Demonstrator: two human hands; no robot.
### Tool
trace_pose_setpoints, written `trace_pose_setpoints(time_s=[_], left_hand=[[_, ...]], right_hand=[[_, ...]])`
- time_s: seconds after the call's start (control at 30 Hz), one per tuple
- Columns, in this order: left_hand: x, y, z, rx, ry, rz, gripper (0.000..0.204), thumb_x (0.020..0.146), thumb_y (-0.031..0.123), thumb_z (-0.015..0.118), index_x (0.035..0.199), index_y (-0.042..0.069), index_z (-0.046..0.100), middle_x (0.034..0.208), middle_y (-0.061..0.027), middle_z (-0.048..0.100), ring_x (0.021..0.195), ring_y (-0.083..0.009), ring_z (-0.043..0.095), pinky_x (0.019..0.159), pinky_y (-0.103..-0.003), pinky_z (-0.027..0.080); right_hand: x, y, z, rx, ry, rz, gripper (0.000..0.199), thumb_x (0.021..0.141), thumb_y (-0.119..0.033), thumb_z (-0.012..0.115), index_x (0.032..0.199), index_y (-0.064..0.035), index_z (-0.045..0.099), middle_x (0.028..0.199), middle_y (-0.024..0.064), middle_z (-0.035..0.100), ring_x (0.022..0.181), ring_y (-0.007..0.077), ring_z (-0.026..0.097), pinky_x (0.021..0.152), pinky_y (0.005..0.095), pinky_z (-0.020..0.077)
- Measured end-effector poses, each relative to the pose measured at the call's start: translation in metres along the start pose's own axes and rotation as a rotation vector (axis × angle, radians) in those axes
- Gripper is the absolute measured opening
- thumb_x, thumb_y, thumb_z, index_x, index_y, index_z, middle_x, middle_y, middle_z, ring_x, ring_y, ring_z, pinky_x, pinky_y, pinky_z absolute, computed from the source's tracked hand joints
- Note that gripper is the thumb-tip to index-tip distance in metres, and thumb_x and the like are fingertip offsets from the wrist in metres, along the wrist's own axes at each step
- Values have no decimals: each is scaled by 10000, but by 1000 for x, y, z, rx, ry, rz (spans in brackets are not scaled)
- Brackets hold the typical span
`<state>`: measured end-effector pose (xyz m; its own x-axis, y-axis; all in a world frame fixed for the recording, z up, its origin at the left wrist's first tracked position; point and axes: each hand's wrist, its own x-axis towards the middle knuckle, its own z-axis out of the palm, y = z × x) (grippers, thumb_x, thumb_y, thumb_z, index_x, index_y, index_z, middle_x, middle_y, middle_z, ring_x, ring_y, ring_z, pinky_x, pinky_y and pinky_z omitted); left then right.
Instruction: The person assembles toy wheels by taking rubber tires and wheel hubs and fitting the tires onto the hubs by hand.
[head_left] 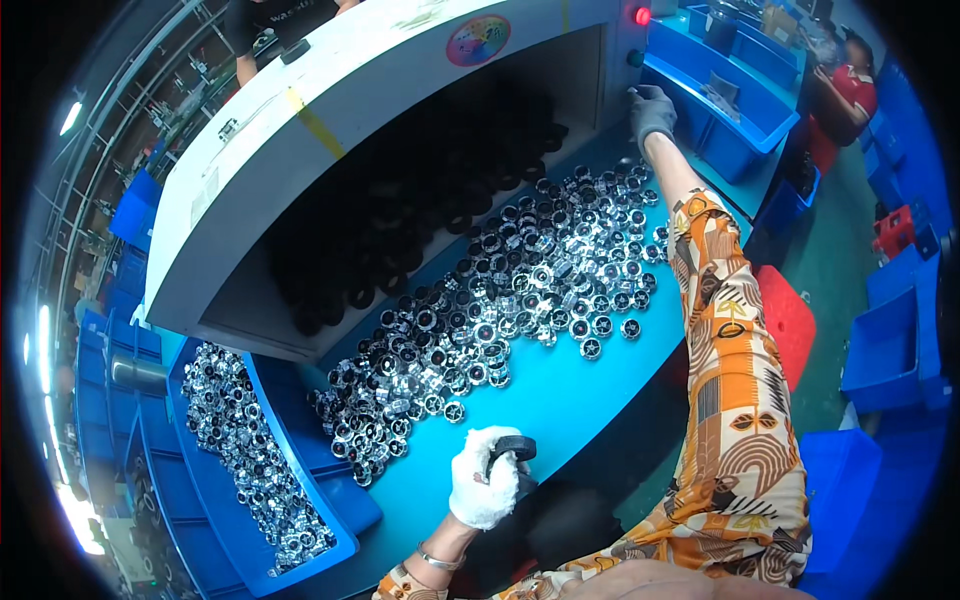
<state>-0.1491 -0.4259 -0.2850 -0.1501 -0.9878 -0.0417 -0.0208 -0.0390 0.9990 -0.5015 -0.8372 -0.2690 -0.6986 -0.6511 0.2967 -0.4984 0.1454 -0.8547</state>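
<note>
My left hand [487,482], in a white glove, is closed around a black rubber ring like a small toy tyre [514,447], over the near edge of the blue-green table [570,390]. My right hand [652,110], in a grey glove, reaches far out to the right end of the white machine [400,72]. Its fingers look partly stretched, with nothing visible in them, below a dark green button [635,59] and a lit red lamp [641,16]. A heap of shiny silver wheel hubs [540,275] with dark centres spreads across the table between my hands and the machine.
More black rings [400,257] lie in the machine's dark opening. At left, a blue bin [345,548] holds many silver hubs. Blue bins [770,135] stand at far right, near a red stool [787,320]. One person [853,85] in red works at far right; another [290,12] stands behind the machine.
</note>
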Motion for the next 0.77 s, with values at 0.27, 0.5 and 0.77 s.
trace_pose_setpoints(time_s=[0.27, 0.5, 0.77], left_hand=[[0, 0, -1, 39, -13, 14, 232, 846, 29, 463, 1055, -9, 555, 756, -74, 621, 627, -98, 586, 586, -239, 486], [3, 2, -1, 51, -13, 22, 238, 843, 14, 458, 1060, -13, 552, 760, -71, 619, 635, -95, 584, 591, -238, 487], [0, 1, -1, 36, -12, 8, 247, 842, 7, 452, 1069, -13, 548, 768, -71, 617, 635, -95, 583, 587, -234, 490]], right_hand=[[1, -7, -5, -93, -1, -26, 298, 837, -325, 662, 1065, -133, 663, 1003, 140, 679, 949, 293, 649, 805, 397, 527], [-2, -7, -3, -29, -15, -36, 276, 837, -316, 658, 1043, -133, 669, 988, 122, 685, 942, 280, 651, 809, 381, 513], [-2, -8, -4, -28, -25, -19, 263, 840, -308, 651, 1040, -138, 673, 990, 125, 683, 920, 274, 656, 763, 385, 547]])
